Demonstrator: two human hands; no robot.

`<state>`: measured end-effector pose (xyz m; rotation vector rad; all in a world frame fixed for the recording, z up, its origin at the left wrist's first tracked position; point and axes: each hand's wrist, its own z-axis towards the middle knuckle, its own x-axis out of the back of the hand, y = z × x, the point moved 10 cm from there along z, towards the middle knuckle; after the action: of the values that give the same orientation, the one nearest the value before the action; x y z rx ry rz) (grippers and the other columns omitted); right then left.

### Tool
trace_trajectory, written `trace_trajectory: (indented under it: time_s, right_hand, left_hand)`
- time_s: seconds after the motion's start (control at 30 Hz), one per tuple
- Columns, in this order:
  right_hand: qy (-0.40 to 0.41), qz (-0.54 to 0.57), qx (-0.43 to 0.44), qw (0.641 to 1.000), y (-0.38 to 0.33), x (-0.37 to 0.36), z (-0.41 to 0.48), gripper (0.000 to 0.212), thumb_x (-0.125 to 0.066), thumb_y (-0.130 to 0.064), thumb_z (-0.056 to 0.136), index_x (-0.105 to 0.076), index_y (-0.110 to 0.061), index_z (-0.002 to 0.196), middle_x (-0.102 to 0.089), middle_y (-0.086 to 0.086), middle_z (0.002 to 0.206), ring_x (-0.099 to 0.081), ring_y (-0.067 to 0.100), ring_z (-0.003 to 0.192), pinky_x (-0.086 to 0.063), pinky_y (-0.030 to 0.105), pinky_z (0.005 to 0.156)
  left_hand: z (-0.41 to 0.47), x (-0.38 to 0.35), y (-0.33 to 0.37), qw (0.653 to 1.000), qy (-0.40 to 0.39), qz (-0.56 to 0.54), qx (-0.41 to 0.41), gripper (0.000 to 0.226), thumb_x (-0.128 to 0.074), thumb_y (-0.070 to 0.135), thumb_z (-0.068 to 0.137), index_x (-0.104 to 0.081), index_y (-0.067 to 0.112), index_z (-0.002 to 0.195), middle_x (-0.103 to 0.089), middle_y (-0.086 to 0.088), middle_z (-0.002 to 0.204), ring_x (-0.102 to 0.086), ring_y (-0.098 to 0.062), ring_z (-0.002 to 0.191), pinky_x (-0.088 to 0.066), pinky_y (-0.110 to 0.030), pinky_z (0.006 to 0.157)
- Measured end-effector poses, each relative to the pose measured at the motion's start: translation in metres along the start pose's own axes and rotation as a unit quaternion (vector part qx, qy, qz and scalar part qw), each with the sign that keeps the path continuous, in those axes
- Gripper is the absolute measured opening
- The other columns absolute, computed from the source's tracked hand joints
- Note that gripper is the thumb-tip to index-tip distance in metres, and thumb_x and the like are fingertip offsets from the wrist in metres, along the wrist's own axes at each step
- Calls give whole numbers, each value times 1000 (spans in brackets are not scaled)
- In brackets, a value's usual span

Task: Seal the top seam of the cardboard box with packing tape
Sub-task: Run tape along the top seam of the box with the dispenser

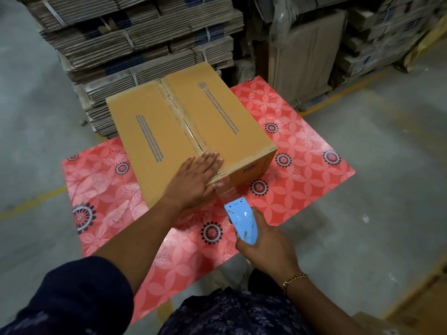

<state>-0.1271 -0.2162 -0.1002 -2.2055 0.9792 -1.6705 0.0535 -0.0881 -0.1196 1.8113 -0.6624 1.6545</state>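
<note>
A brown cardboard box (169, 122) with blue printed text stands on a red flowered table (302, 153). Clear tape runs along its top seam (186, 124). My left hand (193, 177) lies flat, fingers spread, on the box's near top edge, pressing over the seam's end. My right hand (261, 240) grips a light blue tape dispenser (240, 221) just below the box's near side. A strip of clear tape (223, 191) stretches from the dispenser's front up to the box's near edge.
Tall stacks of bundled flat cardboard (135, 39) stand behind the table. More cardboard sheets and stacks (307, 59) fill the back right. Grey concrete floor with yellow lines (31, 201) surrounds the table. A brown box corner (391, 327) shows at the bottom right.
</note>
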Motion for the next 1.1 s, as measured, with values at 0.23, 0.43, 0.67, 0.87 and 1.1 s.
trace_trajectory:
  time_s: [0.23, 0.43, 0.67, 0.87, 1.1]
  right_hand:
    - [-87, -95, -20, 991, -5, 0, 25, 64, -58, -59, 71, -41, -32, 127, -60, -1, 82, -61, 29, 76, -45, 32, 59]
    - [-233, -152, -34, 960, -46, 16, 80, 38, -67, -52, 66, -69, -15, 72, -71, 7, 83, -66, 28, 77, -43, 29, 58]
    - [-408, -271, -15, 872, -66, -23, 77, 14, -74, -28, 77, -70, -16, 71, -64, 3, 74, -55, 15, 62, -51, 28, 69]
    - [-298, -259, 18, 919, -7, -56, 49, 64, -69, -63, 66, -65, -23, 116, -70, 7, 112, -66, 29, 100, -50, 33, 76]
    - [-149, -300, 207, 919, -10, -48, 65, 90, -60, -62, 83, -20, -28, 156, -65, 8, 126, -64, 33, 111, -44, 39, 78]
  left_hand:
    - [-2, -3, 0, 1000, 3, 14, -1, 69, -19, 58, 102, -7, 29, 163, -6, 5, 172, -6, -14, 159, -12, -46, 128]
    - [0, -1, 1, 1000, 6, 5, 3, 73, -16, 64, 100, -14, 27, 163, -12, 4, 172, -10, -15, 159, -15, -48, 127]
    - [0, -3, -1, 1000, 13, 14, 2, 69, -24, 61, 103, -15, 27, 163, -13, 3, 172, -12, -16, 158, -17, -47, 127]
    - [-1, -2, 1, 1000, 16, 3, -5, 70, -16, 60, 101, -16, 26, 163, -15, 3, 172, -13, -17, 158, -18, -48, 126]
    - [-5, -2, 0, 1000, 9, 18, -5, 69, -24, 54, 101, -13, 25, 163, -12, 2, 172, -11, -18, 159, -18, -49, 126]
